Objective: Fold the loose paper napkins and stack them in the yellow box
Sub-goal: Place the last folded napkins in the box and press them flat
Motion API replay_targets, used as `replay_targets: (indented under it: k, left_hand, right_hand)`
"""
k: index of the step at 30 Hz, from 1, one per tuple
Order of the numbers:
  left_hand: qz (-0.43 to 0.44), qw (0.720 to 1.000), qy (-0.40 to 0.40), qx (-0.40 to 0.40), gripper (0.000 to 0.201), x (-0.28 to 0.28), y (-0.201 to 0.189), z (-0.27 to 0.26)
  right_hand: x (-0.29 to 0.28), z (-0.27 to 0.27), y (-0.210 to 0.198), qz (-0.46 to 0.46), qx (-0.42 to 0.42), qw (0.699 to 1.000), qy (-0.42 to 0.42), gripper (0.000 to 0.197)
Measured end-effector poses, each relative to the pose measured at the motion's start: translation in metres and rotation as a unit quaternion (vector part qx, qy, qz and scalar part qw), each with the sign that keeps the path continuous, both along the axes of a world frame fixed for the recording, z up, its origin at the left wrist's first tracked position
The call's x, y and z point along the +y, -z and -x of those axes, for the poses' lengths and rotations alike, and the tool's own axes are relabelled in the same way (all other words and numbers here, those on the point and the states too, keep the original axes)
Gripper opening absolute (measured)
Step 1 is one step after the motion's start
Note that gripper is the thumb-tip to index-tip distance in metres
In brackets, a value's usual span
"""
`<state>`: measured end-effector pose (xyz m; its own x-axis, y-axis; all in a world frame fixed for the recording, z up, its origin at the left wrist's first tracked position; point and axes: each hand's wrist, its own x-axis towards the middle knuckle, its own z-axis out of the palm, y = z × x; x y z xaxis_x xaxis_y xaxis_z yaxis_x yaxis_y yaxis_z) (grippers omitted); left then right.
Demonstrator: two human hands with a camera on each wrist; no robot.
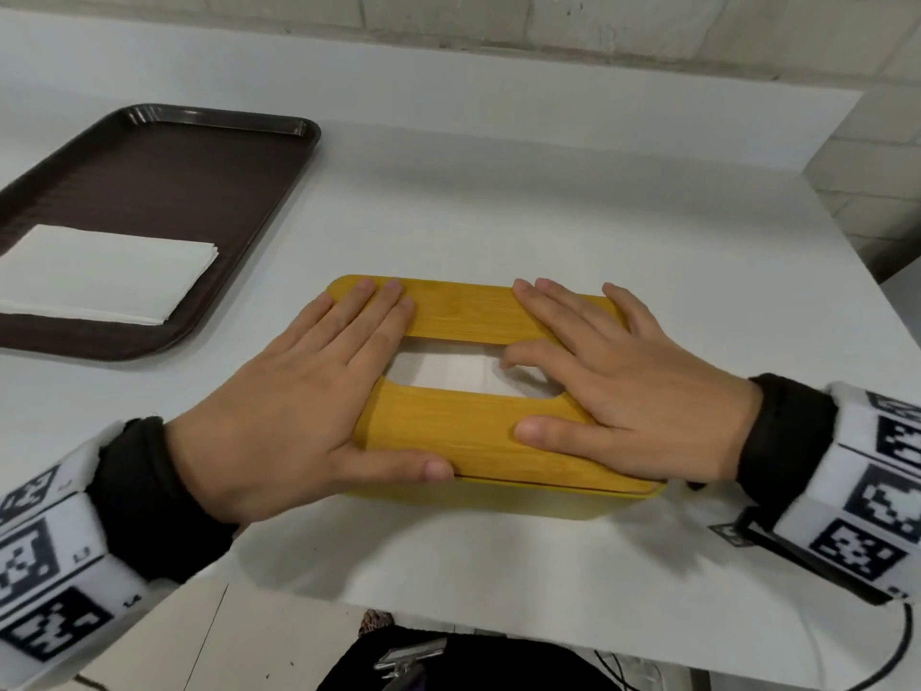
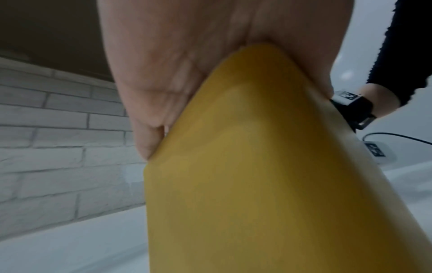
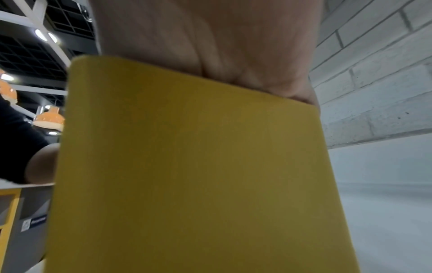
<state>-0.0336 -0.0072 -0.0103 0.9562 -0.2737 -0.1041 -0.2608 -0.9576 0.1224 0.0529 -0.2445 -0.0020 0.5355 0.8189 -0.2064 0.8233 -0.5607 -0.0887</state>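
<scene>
The yellow box (image 1: 478,501) stands in the middle of the white table with its yellow slotted lid (image 1: 463,311) on top. Through the slot a white folded napkin (image 1: 448,369) shows inside. My left hand (image 1: 299,391) lies flat on the lid's left end, fingers straight, thumb along the near edge. My right hand (image 1: 638,391) lies flat on the right end, with one finger bent down into the slot. In the wrist views the box wall (image 2: 257,184) (image 3: 187,166) fills the picture under each palm. A stack of white napkins (image 1: 99,276) lies on the brown tray (image 1: 174,182).
The brown tray sits at the table's far left, its far half bare. A brick wall runs behind the table (image 1: 548,192). The table's right edge lies close beyond my right wrist, and a black cable (image 1: 897,655) hangs there.
</scene>
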Motion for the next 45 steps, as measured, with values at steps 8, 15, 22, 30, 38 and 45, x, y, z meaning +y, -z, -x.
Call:
replay_targets:
  k: [8, 15, 22, 30, 38, 45]
  left_hand:
    - [-0.029, 0.996, -0.062, -0.049, 0.098, -0.017, 0.008, 0.018]
    - [-0.012, 0.994, -0.078, -0.076, 0.099, -0.02, 0.014, 0.019]
    - [-0.014, 0.992, -0.077, -0.098, 0.1, -0.02, 0.016, 0.018]
    - [-0.009, 0.991, -0.08, -0.103, 0.101, -0.021, 0.018, 0.018]
    - [-0.007, 0.991, -0.077, -0.105, 0.101, -0.021, 0.018, 0.018]
    - [-0.009, 0.992, -0.077, -0.104, 0.102, -0.02, 0.017, 0.017]
  right_hand:
    - [0.032, -0.018, -0.028, 0.015, -0.129, 0.989, -0.068, 0.046]
    - [0.06, -0.038, -0.012, 0.002, -0.258, 0.926, -0.277, 0.005]
    - [0.068, -0.038, -0.003, -0.039, -0.217, 0.934, -0.28, 0.01]
    - [0.06, -0.036, -0.007, -0.096, -0.188, 0.937, -0.279, 0.013]
    - [0.052, -0.028, -0.016, -0.091, -0.194, 0.929, -0.301, 0.025]
    - [0.045, -0.024, -0.018, -0.05, -0.191, 0.934, -0.296, 0.023]
